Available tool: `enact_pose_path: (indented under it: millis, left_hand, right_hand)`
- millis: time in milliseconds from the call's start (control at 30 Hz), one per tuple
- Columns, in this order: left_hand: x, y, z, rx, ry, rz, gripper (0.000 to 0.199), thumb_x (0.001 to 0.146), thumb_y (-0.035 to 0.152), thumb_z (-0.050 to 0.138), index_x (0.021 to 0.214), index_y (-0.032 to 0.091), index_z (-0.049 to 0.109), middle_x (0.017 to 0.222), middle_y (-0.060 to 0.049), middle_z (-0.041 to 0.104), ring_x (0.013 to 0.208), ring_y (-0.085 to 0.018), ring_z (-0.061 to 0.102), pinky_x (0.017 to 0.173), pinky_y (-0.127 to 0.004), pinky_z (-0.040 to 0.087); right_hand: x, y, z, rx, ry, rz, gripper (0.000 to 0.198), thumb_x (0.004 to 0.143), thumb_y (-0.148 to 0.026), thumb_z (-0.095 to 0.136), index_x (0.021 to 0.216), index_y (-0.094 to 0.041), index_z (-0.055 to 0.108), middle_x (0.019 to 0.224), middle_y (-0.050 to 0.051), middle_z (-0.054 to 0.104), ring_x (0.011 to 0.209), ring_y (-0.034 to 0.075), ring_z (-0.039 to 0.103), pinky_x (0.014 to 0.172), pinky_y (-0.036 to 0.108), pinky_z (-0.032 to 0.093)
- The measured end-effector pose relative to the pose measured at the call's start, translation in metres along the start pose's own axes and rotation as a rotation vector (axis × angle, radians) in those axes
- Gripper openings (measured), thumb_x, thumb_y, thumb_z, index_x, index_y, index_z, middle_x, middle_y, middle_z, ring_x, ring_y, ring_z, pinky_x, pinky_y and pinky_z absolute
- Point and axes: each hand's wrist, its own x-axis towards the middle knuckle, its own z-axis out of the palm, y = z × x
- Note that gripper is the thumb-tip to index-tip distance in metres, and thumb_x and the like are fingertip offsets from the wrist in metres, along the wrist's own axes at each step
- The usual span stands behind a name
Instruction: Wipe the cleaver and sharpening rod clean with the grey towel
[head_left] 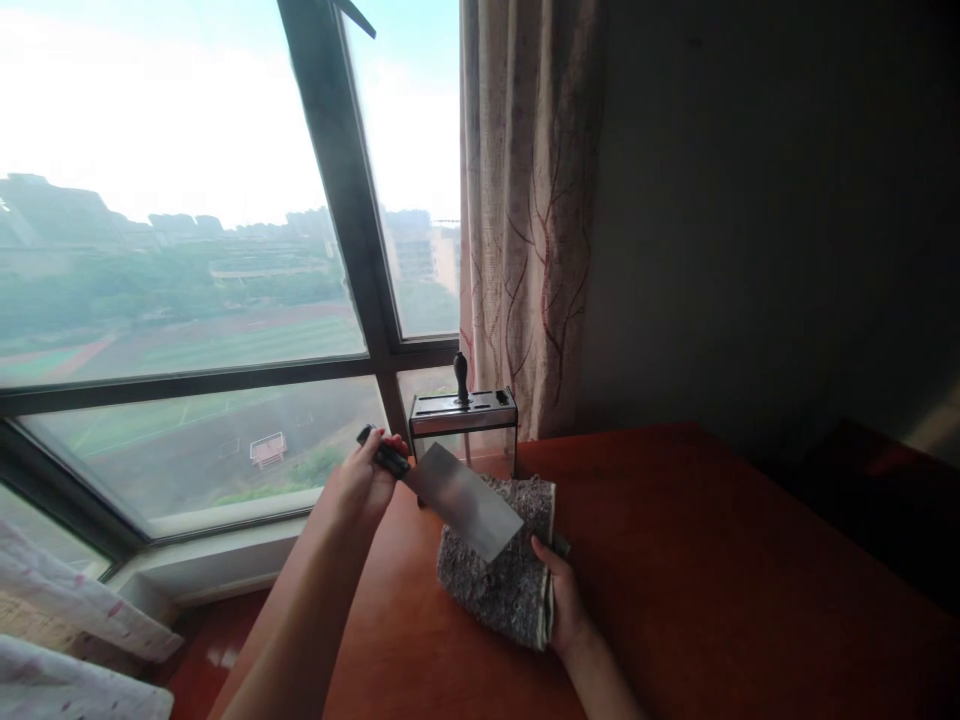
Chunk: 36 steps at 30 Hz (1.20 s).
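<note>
My left hand (pixel 367 473) is closed around the black handle of a cleaver (pixel 465 502). Its broad, shiny blade slants down to the right, over a grey shaggy cloth (pixel 499 590) with a pale edge. At the cloth's right edge my right hand (pixel 561 595) grips the folded layers, the thumb on top and the other fingers hidden. Just behind the cloth stands a knife block (pixel 465 408) with a metal frame and clear sides. A single dark handle sticks up from its slotted top.
Everything rests on a reddish-brown wooden table (pixel 675 560). Large windows (pixel 187 280) with dark frames lie to the left and ahead. A patterned curtain (pixel 525 220) hangs behind the knife block, beside a dark wall (pixel 750 220). Another piece of curtain (pixel 75 600) is at the lower left.
</note>
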Motion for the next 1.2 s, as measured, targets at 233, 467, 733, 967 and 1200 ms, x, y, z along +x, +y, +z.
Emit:
enact_pose_path:
  millis: [233, 467, 733, 967, 1200]
  left_hand:
    - [-0.01, -0.054, -0.049, 0.02, 0.154, -0.15, 0.033, 0.091, 0.011, 0.044, 0.06, 0.019, 0.051, 0.054, 0.002, 0.053, 0.049, -0.011, 0.057, 0.066, -0.033, 0.059]
    - [-0.029, -0.062, -0.07, -0.02, 0.146, -0.235, 0.025, 0.087, 0.012, 0.052, 0.065, 0.019, 0.061, 0.064, -0.001, 0.064, 0.064, -0.013, 0.066, 0.068, -0.029, 0.059]
    - [-0.048, -0.07, -0.089, -0.078, -0.203, -0.222, 0.013, 0.077, 0.019, 0.063, 0.087, 0.017, 0.071, 0.092, -0.007, 0.073, 0.094, -0.022, 0.067, 0.08, -0.031, 0.054]
    - [-0.049, -0.061, -0.117, 0.113, -0.554, -0.325, 0.03, 0.086, 0.033, 0.058, 0.11, 0.017, 0.067, 0.104, -0.011, 0.069, 0.087, -0.023, 0.065, 0.069, -0.031, 0.051]
    - [-0.052, -0.059, -0.122, 0.223, -0.621, -0.452, 0.037, 0.087, 0.043, 0.056, 0.107, 0.015, 0.069, 0.087, -0.011, 0.071, 0.072, -0.022, 0.067, 0.058, -0.026, 0.047]
  right_hand:
    - [-0.005, -0.001, 0.006, -0.019, -0.025, -0.085, 0.053, 0.074, -0.043, 0.07, 0.117, -0.013, 0.062, 0.107, 0.013, 0.073, 0.1, 0.03, 0.068, 0.086, 0.043, 0.052]
    - [0.001, -0.002, 0.0, -0.065, 0.151, -0.114, 0.044, 0.078, -0.046, 0.064, 0.112, -0.018, 0.062, 0.089, 0.008, 0.076, 0.083, 0.026, 0.072, 0.073, 0.038, 0.057]
    - [-0.006, -0.01, -0.001, -0.012, 0.143, -0.157, 0.046, 0.078, -0.047, 0.064, 0.113, -0.017, 0.062, 0.081, 0.005, 0.077, 0.074, 0.025, 0.072, 0.066, 0.037, 0.058]
    - [-0.012, -0.013, -0.003, -0.001, 0.051, -0.145, 0.041, 0.081, -0.043, 0.063, 0.111, -0.016, 0.065, 0.085, 0.006, 0.077, 0.08, 0.027, 0.073, 0.071, 0.041, 0.058]
    - [-0.014, -0.023, -0.002, 0.027, 0.05, -0.169, 0.04, 0.081, -0.04, 0.064, 0.11, -0.013, 0.067, 0.091, 0.009, 0.077, 0.096, 0.03, 0.07, 0.085, 0.045, 0.055]
